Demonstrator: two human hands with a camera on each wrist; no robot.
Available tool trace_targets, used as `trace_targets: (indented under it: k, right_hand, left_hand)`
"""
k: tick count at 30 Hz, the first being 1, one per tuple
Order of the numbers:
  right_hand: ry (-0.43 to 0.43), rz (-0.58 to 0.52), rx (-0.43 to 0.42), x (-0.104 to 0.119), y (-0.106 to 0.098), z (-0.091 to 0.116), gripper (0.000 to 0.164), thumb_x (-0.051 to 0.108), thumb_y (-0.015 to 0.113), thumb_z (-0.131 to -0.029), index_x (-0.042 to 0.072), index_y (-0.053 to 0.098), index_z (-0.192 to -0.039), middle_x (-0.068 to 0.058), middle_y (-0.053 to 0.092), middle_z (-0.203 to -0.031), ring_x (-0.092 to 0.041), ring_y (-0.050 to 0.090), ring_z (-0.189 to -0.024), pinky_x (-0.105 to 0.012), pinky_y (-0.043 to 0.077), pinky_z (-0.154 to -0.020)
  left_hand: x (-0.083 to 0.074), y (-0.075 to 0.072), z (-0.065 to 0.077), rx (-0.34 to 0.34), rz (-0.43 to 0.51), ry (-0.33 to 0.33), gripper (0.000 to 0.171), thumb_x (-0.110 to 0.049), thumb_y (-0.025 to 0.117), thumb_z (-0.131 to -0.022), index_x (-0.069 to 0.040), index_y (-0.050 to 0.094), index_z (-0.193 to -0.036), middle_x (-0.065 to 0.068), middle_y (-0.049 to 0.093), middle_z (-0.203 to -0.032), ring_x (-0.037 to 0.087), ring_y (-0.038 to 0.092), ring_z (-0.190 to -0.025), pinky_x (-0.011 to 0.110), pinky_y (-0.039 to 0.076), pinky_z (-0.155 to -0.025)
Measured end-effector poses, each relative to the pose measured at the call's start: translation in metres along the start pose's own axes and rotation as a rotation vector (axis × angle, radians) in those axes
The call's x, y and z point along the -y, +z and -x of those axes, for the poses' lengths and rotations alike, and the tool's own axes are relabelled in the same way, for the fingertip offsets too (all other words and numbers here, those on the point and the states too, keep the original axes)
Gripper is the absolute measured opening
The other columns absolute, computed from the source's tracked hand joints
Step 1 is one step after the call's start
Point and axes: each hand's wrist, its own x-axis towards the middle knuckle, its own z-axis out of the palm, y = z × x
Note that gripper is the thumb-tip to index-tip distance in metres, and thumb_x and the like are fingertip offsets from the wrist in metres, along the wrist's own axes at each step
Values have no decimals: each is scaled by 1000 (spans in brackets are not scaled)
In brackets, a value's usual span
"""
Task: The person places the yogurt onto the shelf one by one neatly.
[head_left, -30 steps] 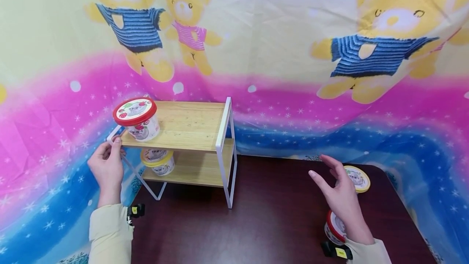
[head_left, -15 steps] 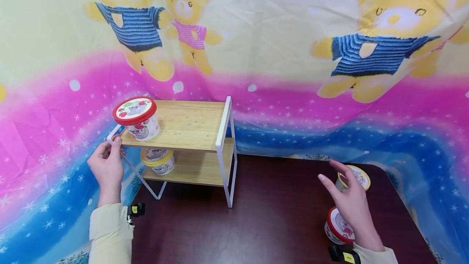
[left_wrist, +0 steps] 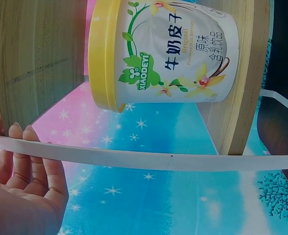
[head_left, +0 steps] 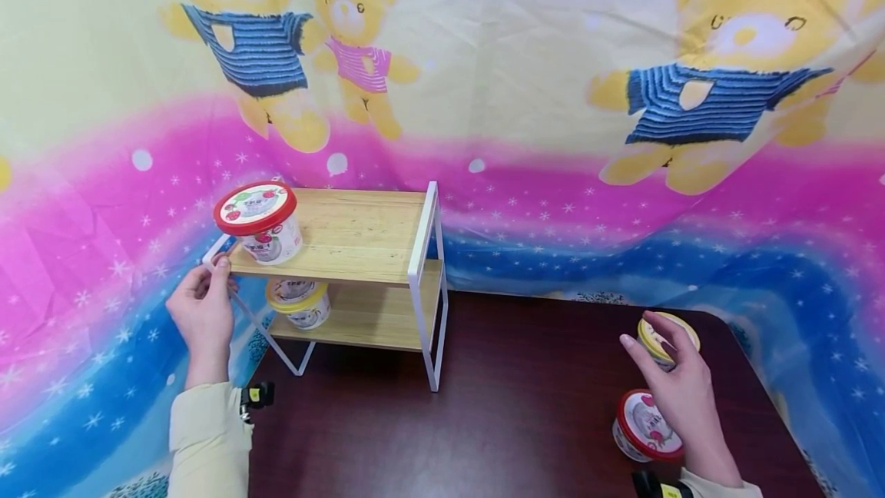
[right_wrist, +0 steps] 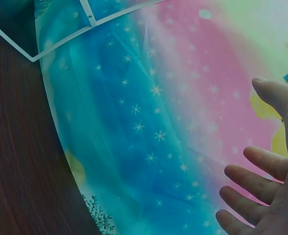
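My left hand (head_left: 202, 317) grips the left front corner of a two-tier shelf rack (head_left: 359, 233); the left wrist view shows the fingers around its white metal bar (left_wrist: 114, 156). Beside that hand, on the top board, stands a tub with a red lid (head_left: 270, 247). On the lower board sits a yellow-lidded tub (left_wrist: 178, 54), upright, partly hidden by the top board. Over the table's right side hovers my right hand (head_left: 684, 394), holding nothing, thumb and fingers spread apart. It partly covers a yellow-lidded tub (head_left: 684, 329) and a red-lidded tub (head_left: 639, 425).
A dark brown table (head_left: 498, 406) carries the rack and the tubs. Behind it hangs a cloth (head_left: 539, 175) printed with bears and snowflakes, close to the table's back edge.
My right hand has moved right and slightly down, toward the yellow-lidded tub on the table, uncovering more of the red-lidded one. My left hand and the rack have stayed put.
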Motion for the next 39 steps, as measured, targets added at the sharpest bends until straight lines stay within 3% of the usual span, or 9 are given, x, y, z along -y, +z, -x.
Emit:
trace_targets:
  k: [3, 10, 18, 24, 27, 30, 32, 35, 39]
  right_hand:
    - [3, 8, -9, -3, -1, 1, 63, 39, 71, -97, 16, 48, -152, -13, 49, -149, -42, 48, -131, -6, 34, -83]
    - [31, 9, -33, -9, -1, 2, 64, 39, 72, -97, 14, 48, -151, -15, 50, -148, -41, 48, -132, -12, 31, -98]
    - [43, 9, -25, -16, -1, 6, 63, 38, 72, -96, 14, 49, -150, -15, 51, -147, -39, 49, -130, -9, 31, -97]
    - [83, -7, -17, -20, -2, 8, 66, 39, 72, -96, 12, 47, -151, -18, 49, -148, -46, 49, -131, -52, 35, -111]
    - [100, 6, -10, -24, -4, 10, 68, 41, 72, -96, 12, 46, -152, -21, 48, -148, -49, 49, -129, -33, 39, -109]
    - [109, 27, 0, -27, -6, 11, 69, 42, 71, -97, 11, 45, -153, -22, 47, -149, -49, 49, -130, -9, 34, -93]
    - [113, 36, 2, -29, -7, 12, 70, 43, 70, -97, 11, 44, -153, -21, 47, -150, -48, 48, -131, -4, 30, -89]
    - [129, 42, 9, -32, -8, 13, 71, 44, 69, -97, 11, 43, -154, -22, 44, -152, -48, 46, -133, -13, 32, -102]
    - [162, 34, 27, -35, -11, 14, 73, 47, 68, -97, 11, 41, -154, -24, 42, -153, -51, 43, -134, -50, 36, -111]
  left_hand:
    - [0, 0, 0, -3, -2, 2, 35, -36, 71, -96, -8, 77, -116, 4, 69, -87, 9, 62, -75, 18, 49, -73]
    - [0, 0, -1, -5, 1, 0, 34, -35, 71, -96, -7, 78, -114, 9, 70, -89, 10, 62, -75, 18, 49, -73]
    - [-1, 1, 0, -1, 2, -17, 35, -37, 71, -96, -8, 78, -115, 6, 70, -89, 10, 62, -75, 19, 49, -73]
    - [-1, 0, 0, -7, 9, -8, 34, -36, 72, -96, -8, 78, -114, -3, 68, -82, 9, 62, -74, 19, 49, -73]
    - [-1, 0, 0, -6, 14, -15, 34, -36, 72, -95, -8, 78, -114, -3, 68, -82, 9, 62, -74, 19, 49, -73]
    - [-2, 0, 0, -3, 21, -25, 34, -37, 72, -95, -9, 78, -114, -2, 68, -83, 9, 62, -74, 19, 49, -73]
    - [-2, 0, -1, -1, 10, -19, 35, -37, 72, -95, -8, 78, -114, -3, 68, -83, 9, 62, -74, 19, 49, -73]
    - [-1, -1, -1, 2, 4, -15, 36, -37, 71, -96, -8, 77, -115, -5, 68, -81, 9, 62, -74, 20, 49, -73]
    - [-1, -1, 0, 2, 4, -19, 36, -38, 72, -95, -9, 78, -115, -4, 68, -82, 10, 62, -75, 20, 49, -74]
